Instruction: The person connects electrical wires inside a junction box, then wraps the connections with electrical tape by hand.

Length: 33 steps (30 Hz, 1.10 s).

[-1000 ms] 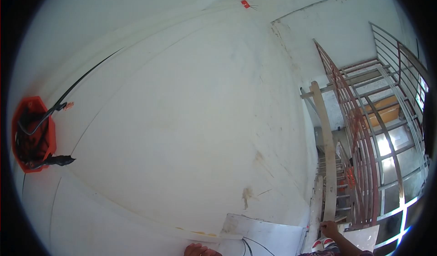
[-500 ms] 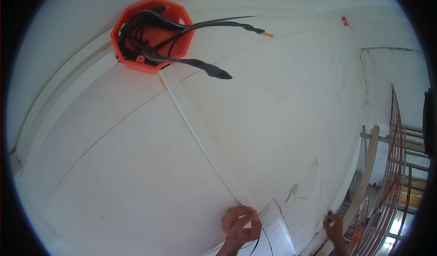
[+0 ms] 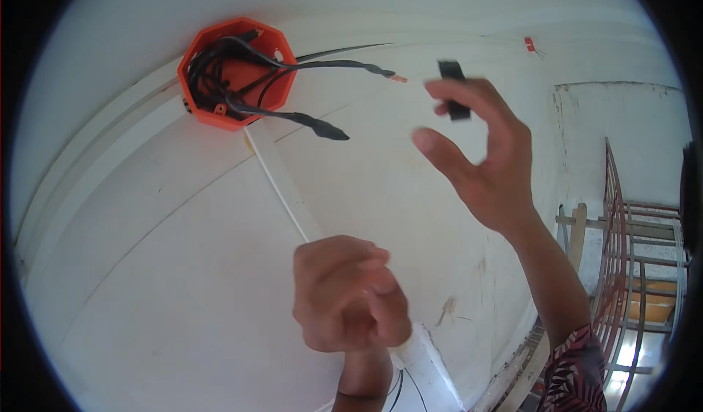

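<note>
Out of an orange octagonal junction box [image 3: 238,125], fixed high on the white surface, come dark cables. The upper cable [image 3: 340,65] is twisted and ends in bare copper [image 3: 398,79]. On the lower cable [image 3: 315,124] the end is wrapped in black. My right hand [image 3: 494,156] is raised to the right of the cable ends, apart from them, thumb spread away. A short strip of black tape [image 3: 459,112] clings to or sits between its fingers. My left hand [image 3: 351,295] is closed in the lower middle, below the cables; anything in it is hidden.
A thin white strip [image 3: 278,188] runs down from the box. Thin black wires [image 3: 399,390] hang behind my left wrist. At right stand reddish metal bars [image 3: 614,251] and a wooden post [image 3: 578,229]. A small red box [image 3: 529,44] with wires is far off.
Both hands have come up from the bottom edge and look larger. My right hand has risen far toward the cable ends, bringing the black tape into plain view. The view has shifted slightly.
</note>
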{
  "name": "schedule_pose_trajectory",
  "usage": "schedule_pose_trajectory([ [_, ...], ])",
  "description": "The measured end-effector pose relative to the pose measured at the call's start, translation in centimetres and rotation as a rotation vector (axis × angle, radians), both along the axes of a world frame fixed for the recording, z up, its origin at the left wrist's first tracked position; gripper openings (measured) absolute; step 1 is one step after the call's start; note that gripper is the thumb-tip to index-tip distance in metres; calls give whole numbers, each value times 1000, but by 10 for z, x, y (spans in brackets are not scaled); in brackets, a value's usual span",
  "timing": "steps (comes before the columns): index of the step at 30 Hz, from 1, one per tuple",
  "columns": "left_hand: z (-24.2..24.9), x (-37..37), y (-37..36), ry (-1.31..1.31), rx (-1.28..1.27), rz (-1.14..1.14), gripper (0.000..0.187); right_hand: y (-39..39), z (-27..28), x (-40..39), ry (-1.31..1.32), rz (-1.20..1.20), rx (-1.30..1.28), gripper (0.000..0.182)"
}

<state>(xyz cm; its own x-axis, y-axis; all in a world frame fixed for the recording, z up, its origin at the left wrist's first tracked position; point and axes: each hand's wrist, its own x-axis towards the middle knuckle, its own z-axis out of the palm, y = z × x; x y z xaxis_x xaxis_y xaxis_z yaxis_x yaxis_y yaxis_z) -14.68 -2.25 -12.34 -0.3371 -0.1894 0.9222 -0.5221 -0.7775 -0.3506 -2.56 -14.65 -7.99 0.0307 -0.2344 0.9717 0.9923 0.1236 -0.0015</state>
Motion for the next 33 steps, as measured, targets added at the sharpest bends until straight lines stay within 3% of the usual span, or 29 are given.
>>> schedule_pose_trajectory([
  [3,3,9,11,14,-4,-60,5,6,25,-2,-58,-29,29,43],
  [5,6,12,10,65,-14,-75,6,6,34,-4,-55,-38,55,35],
  [8,20,10,-3,119,-5,-147,9,4,41,-5,-45,-34,-81,39],
  [10,42,0,-21,164,42,-214,14,5,44,-8,-43,-3,-23,15],
  [11,60,-5,-29,192,80,-187,18,7,47,-3,-41,-7,-28,15],
  [12,78,-10,-38,221,119,-159,21,10,50,6,-59,137,-16,14],
  [13,102,-13,-41,224,178,-41,23,11,50,10,-72,280,-3,14],
  [16,150,-39,-49,244,343,355,26,1,56,3,-41,30,-40,12],
  [18,170,-68,-64,296,375,460,30,2,57,2,-42,-110,-37,12],
  [19,194,-72,-72,581,346,740,31,1,56,3,-37,-119,-42,12],
  [21,222,-65,-67,870,308,1010,32,0,59,11,-159,-170,-23,13],
  [25,251,-25,-29,1376,400,885,37,-6,71,21,-259,-9,-108,19],
  [28,254,-29,-30,1660,530,843,41,-9,77,23,-408,-223,-27,16],
  [29,252,-42,-39,1696,612,864,41,-11,77,23,-391,-189,-65,14],
  [31,240,-22,-9,1307,523,699,21,-13,77,23,-376,-157,-99,13],
  [33,238,-17,-9,1312,504,697,19,-13,73,22,-283,-153,-97,13],
])
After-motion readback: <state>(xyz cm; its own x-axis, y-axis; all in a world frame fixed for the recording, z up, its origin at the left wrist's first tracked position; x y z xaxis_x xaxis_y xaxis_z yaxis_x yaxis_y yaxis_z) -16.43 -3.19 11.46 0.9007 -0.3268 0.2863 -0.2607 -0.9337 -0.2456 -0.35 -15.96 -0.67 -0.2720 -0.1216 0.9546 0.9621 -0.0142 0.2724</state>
